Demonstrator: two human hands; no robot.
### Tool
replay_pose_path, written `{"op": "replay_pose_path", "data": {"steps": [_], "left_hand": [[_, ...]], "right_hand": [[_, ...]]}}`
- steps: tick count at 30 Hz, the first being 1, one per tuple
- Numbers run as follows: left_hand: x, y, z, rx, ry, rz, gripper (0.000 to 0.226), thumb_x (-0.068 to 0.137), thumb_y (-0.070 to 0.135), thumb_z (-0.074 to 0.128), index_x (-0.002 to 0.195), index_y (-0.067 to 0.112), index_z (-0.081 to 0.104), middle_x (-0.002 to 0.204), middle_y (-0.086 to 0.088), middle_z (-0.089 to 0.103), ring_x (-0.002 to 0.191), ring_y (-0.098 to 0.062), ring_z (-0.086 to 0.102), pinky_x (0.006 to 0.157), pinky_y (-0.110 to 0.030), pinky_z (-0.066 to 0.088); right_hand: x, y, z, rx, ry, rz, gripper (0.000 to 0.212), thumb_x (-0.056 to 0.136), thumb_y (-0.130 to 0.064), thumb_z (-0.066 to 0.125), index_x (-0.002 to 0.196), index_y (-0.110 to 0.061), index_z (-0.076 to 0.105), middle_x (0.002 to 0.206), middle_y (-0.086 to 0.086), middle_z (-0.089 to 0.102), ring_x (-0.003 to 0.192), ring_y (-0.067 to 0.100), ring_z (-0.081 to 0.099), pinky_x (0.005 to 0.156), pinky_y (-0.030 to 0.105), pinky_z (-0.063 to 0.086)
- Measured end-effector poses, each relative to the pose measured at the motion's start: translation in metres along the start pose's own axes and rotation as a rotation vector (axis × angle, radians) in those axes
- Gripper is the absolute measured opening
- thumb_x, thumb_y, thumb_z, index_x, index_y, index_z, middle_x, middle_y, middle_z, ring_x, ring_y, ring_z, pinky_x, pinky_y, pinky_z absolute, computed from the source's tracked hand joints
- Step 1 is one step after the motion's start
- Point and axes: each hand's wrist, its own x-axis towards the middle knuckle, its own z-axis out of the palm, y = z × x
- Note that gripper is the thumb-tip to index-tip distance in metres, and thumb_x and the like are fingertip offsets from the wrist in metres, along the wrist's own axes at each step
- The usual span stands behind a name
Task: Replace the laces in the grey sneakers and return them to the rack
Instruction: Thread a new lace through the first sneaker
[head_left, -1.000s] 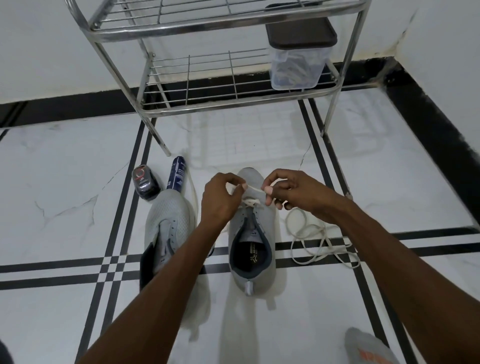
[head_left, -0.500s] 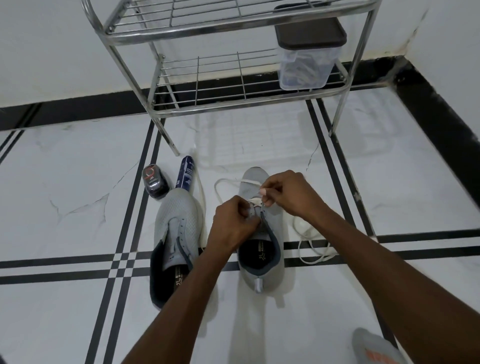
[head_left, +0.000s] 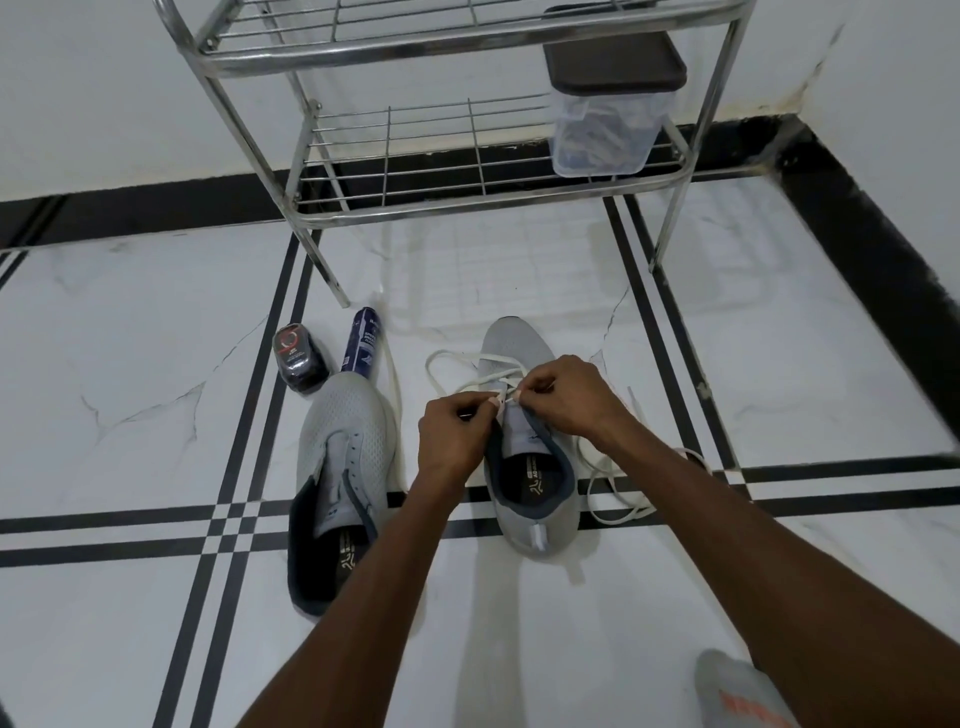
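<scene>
Pinching the white lace (head_left: 470, 358) over the right sneaker (head_left: 530, 457) on the floor (head_left: 779, 364), both hands, left (head_left: 454, 439) and right (head_left: 563, 397), have fingertips closed on it. Unlaced, the left sneaker (head_left: 343, 467) lies just beside, before the rack (head_left: 467, 205).

Legible markings, by carrier:

1. Left grey sneaker (head_left: 345, 457), insole at its 6 o'clock end: pale printed logo with small lines of text, too small to read.
2. Right grey sneaker (head_left: 524, 467), insole: same pale logo and small text; letters "AD" possibly at the start, otherwise unreadable.
3. Blue spray can (head_left: 362, 347), lying at 12 o'clock of the left sneaker: white lettering, first letter "N" at its far end; remainder blurred.
4. Black polish container (head_left: 297, 358), at 9 o'clock of the can: red circular emblem on the cap, small white text below, not readable.
</scene>
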Motion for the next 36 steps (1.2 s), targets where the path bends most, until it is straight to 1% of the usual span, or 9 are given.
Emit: {"op": "replay_pose_path", "data": {"steps": [5, 11, 14, 18, 23, 27, 30, 34, 36], "left_hand": [[0.002, -0.002, 0.001, -0.047, -0.001, -0.007, 0.013, 0.093, 0.025, 0.071, 0.099, 0.021, 0.082, 0.087, 0.004, 0.079, 0.084, -0.015, 0.071, 0.086, -0.039, 0.059], [0.004, -0.003, 0.003, -0.107, -0.014, -0.015, 0.017, 0.095, 0.027, 0.067, 0.095, 0.022, 0.083, 0.08, 0.005, 0.077, 0.076, -0.01, 0.067, 0.077, -0.031, 0.055], [0.007, -0.007, 0.002, -0.26, -0.08, -0.07, 0.022, 0.1, 0.031, 0.064, 0.098, 0.018, 0.081, 0.093, 0.001, 0.079, 0.094, -0.018, 0.073, 0.087, -0.031, 0.058], [0.01, -0.012, 0.005, -0.124, -0.038, -0.022, 0.005, 0.094, 0.017, 0.072, 0.096, 0.017, 0.077, 0.091, 0.001, 0.078, 0.091, -0.017, 0.073, 0.081, -0.03, 0.058], [0.009, -0.012, 0.013, 0.097, 0.034, 0.067, 0.011, 0.096, 0.013, 0.061, 0.1, 0.013, 0.071, 0.093, 0.0, 0.075, 0.087, -0.017, 0.071, 0.081, -0.036, 0.058], [0.022, 0.003, -0.022, -0.079, 0.461, 0.055, 0.013, 0.099, 0.008, 0.049, 0.103, 0.011, 0.061, 0.103, -0.012, 0.069, 0.087, -0.022, 0.066, 0.085, -0.042, 0.056], [0.028, 0.021, -0.059, 0.091, 0.806, 0.185, 0.02, 0.094, -0.002, 0.049, 0.112, -0.003, 0.057, 0.114, -0.02, 0.059, 0.103, -0.024, 0.053, 0.093, -0.035, 0.047], [0.02, 0.018, -0.037, 0.481, 0.328, 0.524, 0.028, 0.089, 0.016, 0.067, 0.117, 0.017, 0.065, 0.116, -0.003, 0.058, 0.113, -0.023, 0.044, 0.099, -0.044, 0.04], [0.018, 0.003, -0.016, 0.572, 0.078, 0.52, 0.018, 0.09, 0.034, 0.072, 0.107, 0.026, 0.074, 0.116, 0.003, 0.058, 0.113, -0.024, 0.042, 0.095, -0.039, 0.038]], "right_hand": [[-0.006, 0.003, 0.002, 0.185, 0.042, 0.107, 0.01, 0.084, -0.018, 0.073, 0.084, -0.018, 0.083, 0.073, -0.01, 0.072, 0.07, 0.004, 0.064, 0.066, 0.02, 0.049], [-0.007, -0.002, 0.011, 0.109, 0.053, 0.076, 0.012, 0.084, -0.017, 0.073, 0.091, -0.015, 0.083, 0.089, -0.001, 0.078, 0.085, 0.008, 0.068, 0.074, 0.017, 0.047], [-0.005, 0.002, 0.014, 0.2, 0.044, 0.117, 0.009, 0.085, -0.018, 0.077, 0.092, -0.015, 0.083, 0.087, -0.002, 0.076, 0.083, 0.009, 0.067, 0.068, 0.015, 0.047], [-0.007, 0.002, 0.013, 0.356, 0.154, 0.154, 0.013, 0.077, -0.031, 0.086, 0.082, -0.02, 0.08, 0.079, -0.004, 0.075, 0.076, 0.011, 0.069, 0.068, 0.023, 0.052], [-0.018, -0.006, 0.007, 0.069, -0.001, 0.128, 0.027, 0.081, -0.046, 0.078, 0.078, -0.02, 0.08, 0.073, -0.006, 0.072, 0.073, 0.009, 0.064, 0.061, 0.02, 0.046], [-0.017, -0.002, 0.004, 0.141, -0.005, 0.2, 0.014, 0.08, -0.025, 0.074, 0.078, -0.013, 0.081, 0.083, 0.004, 0.077, 0.086, 0.018, 0.07, 0.071, 0.028, 0.054], [-0.02, 0.0, 0.004, 0.182, -0.001, 0.192, 0.013, 0.083, -0.024, 0.073, 0.082, -0.015, 0.082, 0.085, 0.0, 0.077, 0.085, 0.011, 0.069, 0.069, 0.022, 0.052], [-0.016, 0.002, 0.006, 0.241, 0.005, 0.224, 0.009, 0.08, -0.026, 0.076, 0.078, -0.02, 0.082, 0.078, -0.006, 0.076, 0.082, 0.01, 0.069, 0.076, 0.032, 0.058], [-0.015, 0.002, 0.007, 0.245, 0.005, 0.232, 0.008, 0.079, -0.028, 0.076, 0.076, -0.022, 0.081, 0.075, -0.007, 0.075, 0.08, 0.011, 0.069, 0.074, 0.033, 0.058]]}}
